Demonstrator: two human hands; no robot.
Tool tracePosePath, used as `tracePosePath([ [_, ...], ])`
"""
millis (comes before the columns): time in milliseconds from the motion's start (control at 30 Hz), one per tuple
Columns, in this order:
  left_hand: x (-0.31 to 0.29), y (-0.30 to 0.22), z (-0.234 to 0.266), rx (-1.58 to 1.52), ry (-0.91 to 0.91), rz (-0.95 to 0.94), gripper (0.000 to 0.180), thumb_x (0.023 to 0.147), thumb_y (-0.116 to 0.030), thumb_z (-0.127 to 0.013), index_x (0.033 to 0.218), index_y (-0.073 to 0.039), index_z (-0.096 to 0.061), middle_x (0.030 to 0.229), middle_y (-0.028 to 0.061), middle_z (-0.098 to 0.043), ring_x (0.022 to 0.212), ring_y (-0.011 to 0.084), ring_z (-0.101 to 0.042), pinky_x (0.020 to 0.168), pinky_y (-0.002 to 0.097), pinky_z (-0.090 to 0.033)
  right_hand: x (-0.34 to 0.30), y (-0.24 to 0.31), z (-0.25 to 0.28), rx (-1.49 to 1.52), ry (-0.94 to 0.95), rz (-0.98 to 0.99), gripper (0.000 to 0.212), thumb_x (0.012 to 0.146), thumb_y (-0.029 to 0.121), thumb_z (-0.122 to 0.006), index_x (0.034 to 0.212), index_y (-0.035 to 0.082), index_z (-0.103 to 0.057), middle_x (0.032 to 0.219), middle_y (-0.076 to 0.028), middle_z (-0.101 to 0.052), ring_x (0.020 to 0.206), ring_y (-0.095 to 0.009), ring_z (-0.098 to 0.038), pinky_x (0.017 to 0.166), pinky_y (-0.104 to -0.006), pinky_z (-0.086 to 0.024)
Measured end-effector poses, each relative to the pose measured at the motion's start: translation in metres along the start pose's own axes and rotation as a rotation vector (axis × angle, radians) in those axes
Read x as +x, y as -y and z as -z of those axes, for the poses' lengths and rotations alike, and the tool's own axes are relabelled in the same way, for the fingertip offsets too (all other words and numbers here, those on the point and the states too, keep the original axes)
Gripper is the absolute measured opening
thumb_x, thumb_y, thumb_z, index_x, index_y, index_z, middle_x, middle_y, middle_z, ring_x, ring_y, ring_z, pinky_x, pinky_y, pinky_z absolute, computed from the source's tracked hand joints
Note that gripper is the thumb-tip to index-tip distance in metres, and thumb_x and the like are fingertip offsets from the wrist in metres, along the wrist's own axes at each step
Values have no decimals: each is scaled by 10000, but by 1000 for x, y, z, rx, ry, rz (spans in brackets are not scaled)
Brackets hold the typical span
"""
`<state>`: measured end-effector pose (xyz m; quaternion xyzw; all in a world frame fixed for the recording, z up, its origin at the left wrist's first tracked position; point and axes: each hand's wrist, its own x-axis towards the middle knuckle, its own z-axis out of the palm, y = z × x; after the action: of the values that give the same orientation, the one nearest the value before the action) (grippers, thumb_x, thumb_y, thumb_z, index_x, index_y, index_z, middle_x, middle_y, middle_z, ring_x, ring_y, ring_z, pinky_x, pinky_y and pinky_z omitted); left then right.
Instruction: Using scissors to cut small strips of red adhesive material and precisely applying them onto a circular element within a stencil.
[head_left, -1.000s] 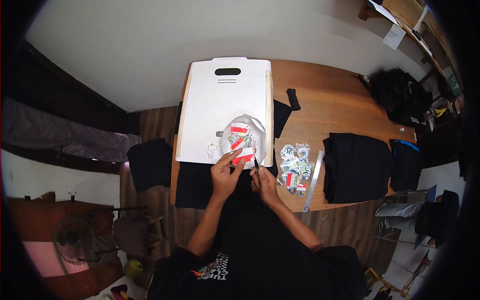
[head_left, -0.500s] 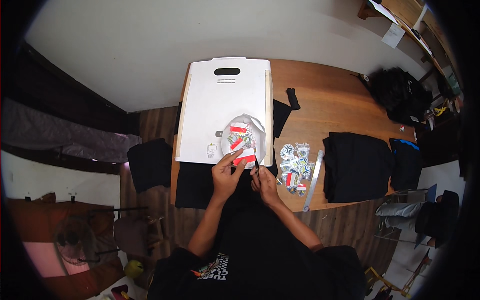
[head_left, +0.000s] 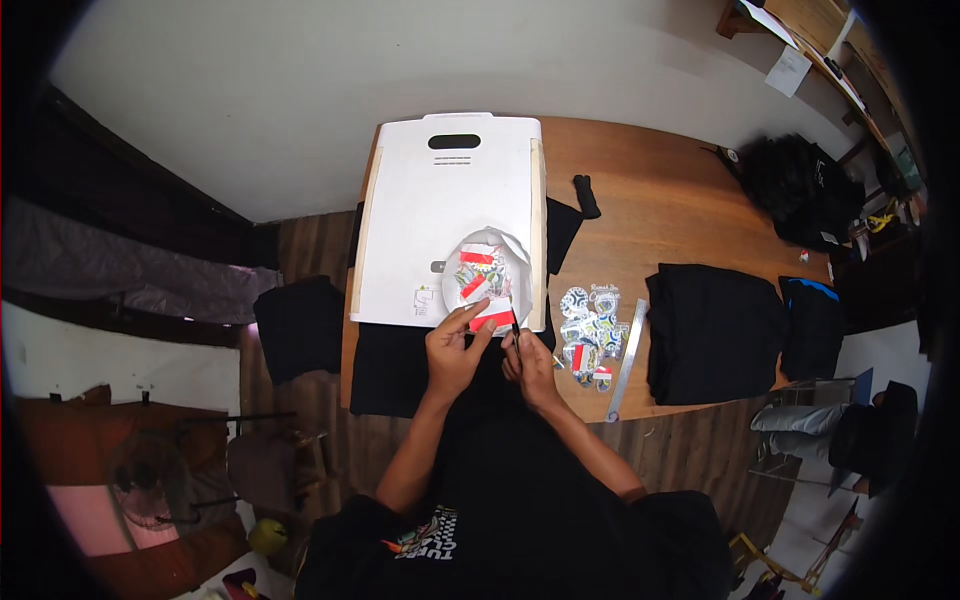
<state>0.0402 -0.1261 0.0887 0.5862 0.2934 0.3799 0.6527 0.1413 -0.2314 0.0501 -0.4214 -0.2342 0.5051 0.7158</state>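
Note:
My left hand [head_left: 453, 350] has its thumb and fingers on a small red-and-white piece [head_left: 491, 321], pinching it. Close beside it, my right hand [head_left: 531, 370] is closed around a slim black tool [head_left: 516, 322], whose tip reaches the right edge of that piece; whether it is a knife or scissors I cannot make out. Both hands are at the near rim of a white, crumple-edged round container [head_left: 520, 262]. Inside lie patterned cutouts [head_left: 470, 275] and more red-and-white pieces [head_left: 476, 258].
The container rests on a white board [head_left: 400, 220] with a slot handle. To its right are patterned cutouts [head_left: 592, 325], a metal ruler [head_left: 627, 360] and folded black cloth [head_left: 715, 335]. A rolled black item [head_left: 586, 197] and a black bag [head_left: 800, 190] lie farther back on the wooden table [head_left: 660, 200].
The red-and-white piece and black tool have shifted very slightly in my hands. Everything else stays in place.

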Motion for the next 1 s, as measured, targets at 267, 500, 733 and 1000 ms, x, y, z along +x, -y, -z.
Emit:
tracePosePath([
  [267,0,3,1,-6,-6,10,357,905,95,-658,1260,106,-614,1123,118,-645,1048,142,-617,933,262,-494,0,1,0,-5,-4,-7,410,1091,415,-361,1014,47,-525,579,43,-291,456,-68,-246,464,-247,-245],
  [500,-2,2,1,0,16,-4,361,903,100,-655,1262,105,-613,1130,122,-644,1056,148,-617,942,265,-492,1,0,1,8,-9,-6,416,1089,426,-360,1016,53,-528,578,46,-289,450,-66,-236,462,-247,-238],
  [733,-1,-3,-3,-41,-13,22,355,897,100,-668,1250,104,-624,1081,111,-647,1027,136,-611,916,250,-486,-1,2,0,27,-18,-23,423,1089,432,-353,1013,54,-527,578,47,-291,449,-66,-231,461,-247,-236],
  [1000,-1,-1,-3,-36,-1,26,355,897,103,-666,1249,102,-626,1095,116,-646,1035,143,-612,928,258,-485,0,5,-2,-2,-18,-19,422,1090,427,-351,1012,53,-530,575,47,-286,451,-66,-231,463,-245,-235],
])
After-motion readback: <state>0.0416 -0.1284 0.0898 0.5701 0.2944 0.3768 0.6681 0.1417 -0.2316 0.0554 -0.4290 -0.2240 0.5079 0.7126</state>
